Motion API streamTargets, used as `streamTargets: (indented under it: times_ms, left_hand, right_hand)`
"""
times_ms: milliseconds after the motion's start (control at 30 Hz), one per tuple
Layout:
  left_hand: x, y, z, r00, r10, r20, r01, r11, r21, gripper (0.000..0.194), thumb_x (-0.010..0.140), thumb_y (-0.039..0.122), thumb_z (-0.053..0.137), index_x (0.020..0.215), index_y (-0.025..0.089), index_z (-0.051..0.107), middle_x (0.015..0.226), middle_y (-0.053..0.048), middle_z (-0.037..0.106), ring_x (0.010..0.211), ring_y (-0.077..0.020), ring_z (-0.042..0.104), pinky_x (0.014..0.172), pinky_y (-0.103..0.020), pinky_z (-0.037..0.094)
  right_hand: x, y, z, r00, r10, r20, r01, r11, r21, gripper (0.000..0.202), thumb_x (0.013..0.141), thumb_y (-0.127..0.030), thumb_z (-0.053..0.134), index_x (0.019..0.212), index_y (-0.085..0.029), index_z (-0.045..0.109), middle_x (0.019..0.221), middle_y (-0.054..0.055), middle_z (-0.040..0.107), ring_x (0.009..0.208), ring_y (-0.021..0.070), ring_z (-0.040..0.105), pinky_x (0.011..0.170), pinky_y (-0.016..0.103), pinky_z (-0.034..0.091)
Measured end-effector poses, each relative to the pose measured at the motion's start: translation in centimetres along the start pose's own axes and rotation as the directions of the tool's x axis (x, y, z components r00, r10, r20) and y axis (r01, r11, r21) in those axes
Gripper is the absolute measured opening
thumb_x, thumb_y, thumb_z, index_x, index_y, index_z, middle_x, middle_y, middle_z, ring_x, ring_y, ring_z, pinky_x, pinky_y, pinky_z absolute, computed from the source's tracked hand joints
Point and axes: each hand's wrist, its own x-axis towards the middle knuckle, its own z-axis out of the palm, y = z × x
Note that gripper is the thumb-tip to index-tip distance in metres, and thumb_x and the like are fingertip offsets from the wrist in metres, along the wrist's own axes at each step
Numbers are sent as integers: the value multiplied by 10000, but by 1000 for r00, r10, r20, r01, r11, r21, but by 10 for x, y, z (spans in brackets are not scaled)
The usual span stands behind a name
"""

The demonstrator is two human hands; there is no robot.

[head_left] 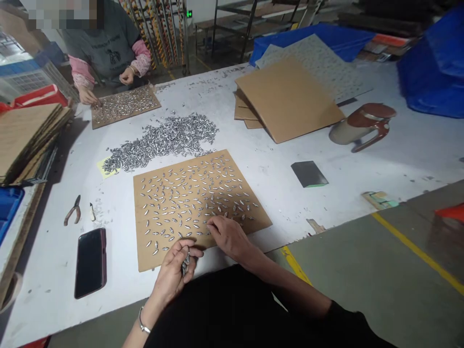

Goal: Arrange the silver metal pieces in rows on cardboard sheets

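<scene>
A brown cardboard sheet (145, 261) lies on the white table, spread with small silver spindle-shaped metal pieces (165, 213). At the sheet's near edge my left hand (177, 266) is curled around several of these pieces. My right hand (229, 236) reaches over the lower part of the sheet, thumb and index finger pinched close to its surface; anything between the fingertips is too small to make out. Beyond the sheet lies a large heap of the same metal pieces (166, 137), partly over a yellow paper (104, 168).
On the left are a phone (90, 263), pliers (74, 210) and stacked cardboard (25, 135). Stacked sheets (290, 101), a jug (362, 123) and a dark block (309, 174) stand to the right. Across the table (261, 174) a person's hands (127, 76) are near another filled board (126, 105).
</scene>
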Motion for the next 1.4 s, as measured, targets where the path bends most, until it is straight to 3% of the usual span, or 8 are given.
streamTargets:
  times_ms: [167,267,367,567,733,967,1200,1400]
  left_hand:
    - [-4,-1,-5,999,0,55,-6,994,106,435,869,569,696,811,175,521,750,-30,720,350,-10,319,398,-215,131]
    - [-1,-5,-8,996,-29,81,19,993,121,475,814,590,746,736,179,521,546,47,579,330,-13,265,383,-215,91]
    - [0,-6,-7,998,-27,62,21,995,95,456,778,561,796,730,175,558,437,102,390,377,-26,247,410,-197,123]
    - [0,-4,5,997,6,83,-10,999,49,410,753,506,836,828,178,604,553,84,470,414,-27,303,426,-195,188]
    - [3,-5,10,996,41,84,-46,997,60,374,797,478,808,806,186,573,495,105,422,392,-22,273,445,-200,192]
    - [14,5,8,996,86,-6,-86,996,32,366,754,446,844,812,183,597,487,110,381,406,-21,259,457,-198,142]
    - [29,11,6,980,167,-110,-158,984,86,358,721,410,876,833,172,633,556,81,483,452,-19,304,466,-177,212]
    - [35,21,-2,984,-56,-171,17,974,-226,405,699,376,880,977,153,688,934,-96,741,613,-70,545,528,-178,406]
  right_hand:
    - [5,-4,14,998,57,39,-46,969,-244,231,1033,-299,456,928,-223,647,939,51,704,860,170,663,731,248,435]
    - [0,-7,9,997,73,11,-67,965,-254,208,1026,-295,475,936,-226,649,957,46,696,855,170,664,726,250,437]
    - [-12,-12,-2,999,38,-33,-42,990,-135,191,1024,-295,489,965,-224,656,986,50,698,883,176,663,760,259,454]
    - [-40,-20,-10,932,-361,27,334,886,322,187,1012,-313,509,1006,-202,659,923,44,709,853,160,652,781,255,487]
    - [-35,-20,-10,967,-253,16,225,884,409,124,952,-263,574,1000,-202,671,922,35,728,840,157,654,765,256,481]
    - [-3,-26,-25,977,-182,112,95,838,537,65,835,-226,646,813,-195,700,677,-42,650,628,110,568,603,213,405]
    - [31,-33,-43,955,-192,226,92,917,389,106,825,-157,620,777,-192,708,644,-51,640,613,108,570,596,210,386]
    - [89,-16,-38,983,-178,50,182,979,-87,141,969,-178,549,915,-181,679,943,45,687,865,164,612,756,256,412]
